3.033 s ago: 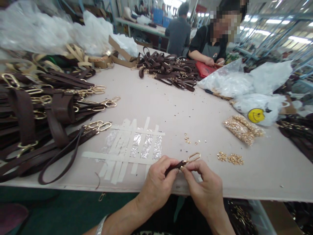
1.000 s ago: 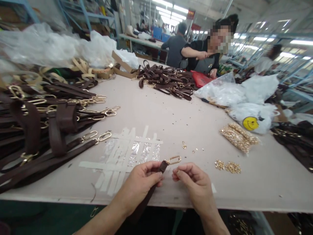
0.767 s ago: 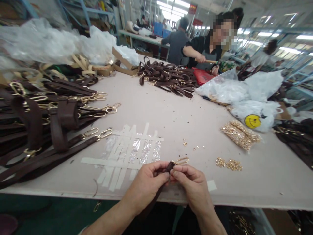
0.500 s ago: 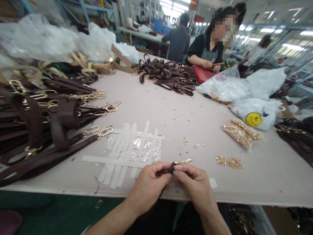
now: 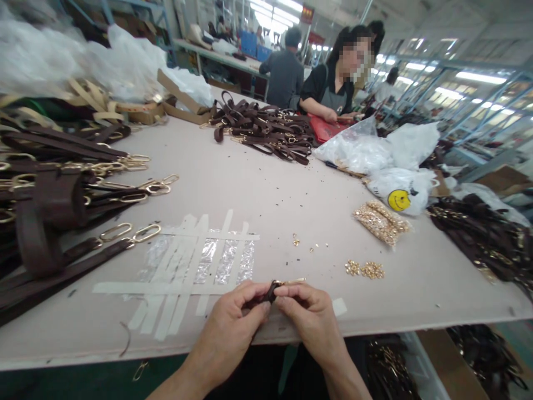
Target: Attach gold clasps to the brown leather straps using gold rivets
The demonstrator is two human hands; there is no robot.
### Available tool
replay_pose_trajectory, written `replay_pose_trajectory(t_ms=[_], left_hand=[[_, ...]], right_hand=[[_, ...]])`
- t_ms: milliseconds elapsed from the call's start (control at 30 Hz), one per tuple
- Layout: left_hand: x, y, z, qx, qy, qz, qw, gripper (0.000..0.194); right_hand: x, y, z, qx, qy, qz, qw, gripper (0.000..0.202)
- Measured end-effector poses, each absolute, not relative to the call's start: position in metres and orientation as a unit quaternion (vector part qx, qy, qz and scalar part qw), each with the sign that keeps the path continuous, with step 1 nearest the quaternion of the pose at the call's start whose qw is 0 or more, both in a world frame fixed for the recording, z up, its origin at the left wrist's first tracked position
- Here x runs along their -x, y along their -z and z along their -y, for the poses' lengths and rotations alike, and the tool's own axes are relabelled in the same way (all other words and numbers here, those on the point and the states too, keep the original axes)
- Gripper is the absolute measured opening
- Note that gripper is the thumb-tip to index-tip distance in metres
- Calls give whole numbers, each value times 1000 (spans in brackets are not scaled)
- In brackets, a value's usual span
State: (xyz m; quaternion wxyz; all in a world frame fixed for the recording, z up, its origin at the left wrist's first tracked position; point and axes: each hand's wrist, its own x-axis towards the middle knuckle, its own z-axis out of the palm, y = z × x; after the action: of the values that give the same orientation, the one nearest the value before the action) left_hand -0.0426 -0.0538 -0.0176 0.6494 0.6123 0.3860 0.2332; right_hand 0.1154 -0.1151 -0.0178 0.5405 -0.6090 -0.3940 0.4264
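Note:
Between my hands, over the table's near edge, is the end of a dark brown leather strap [image 5: 270, 293] with a gold metal clasp [image 5: 295, 280] pointing right. My left hand [image 5: 233, 316] pinches the strap just below its looped end. Thumb and fingertips of my right hand [image 5: 308, 316] close on the same end, beside the clasp's base. The fingers hide most of the strap end, and I cannot make out any small part between them. Small gold studs [image 5: 366, 269] lie in two little heaps to the right, with a few loose gold pieces [image 5: 296, 239] farther in.
Brown straps with gold rings [image 5: 54, 200] pile up at the left. More straps [image 5: 262, 128] lie at the back, near a co-worker [image 5: 328, 83]. A bag of gold studs [image 5: 381, 222] and white plastic bags [image 5: 402, 189] sit right. Tape strips [image 5: 179, 278] cover plastic on the table.
The view has turned a little to the right, so the table things appear shifted left. Both hands stay together on the strap end, with the fingers in nearly the same pinch.

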Motion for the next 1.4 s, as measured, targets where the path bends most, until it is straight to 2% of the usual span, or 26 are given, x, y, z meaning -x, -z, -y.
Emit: replay_pose_trajectory(t_ms=[367,467,600,767,967,1200,1400], left_hand=[[38,7,59,-600,-269,-386,647,37],[37,8,60,-620,-278,-384,625,35],[36,10,61,-617,-278,-386,627,32],[36,12,62,-575,-275,-394,662,32],[36,14,62,-548,-278,-386,688,31],[35,15,65,-560,-311,-383,666,29],[35,23,73,-647,-357,-378,558,29]], right_hand=[[-113,24,121,638,-379,409,532,8],[-110,24,123,634,-305,480,524,10],[-106,26,124,614,-180,575,510,22],[-106,26,123,605,-164,596,502,24],[-109,34,126,590,-87,641,483,26],[-106,36,126,588,-81,643,483,28],[-101,36,128,613,-142,564,535,20]])
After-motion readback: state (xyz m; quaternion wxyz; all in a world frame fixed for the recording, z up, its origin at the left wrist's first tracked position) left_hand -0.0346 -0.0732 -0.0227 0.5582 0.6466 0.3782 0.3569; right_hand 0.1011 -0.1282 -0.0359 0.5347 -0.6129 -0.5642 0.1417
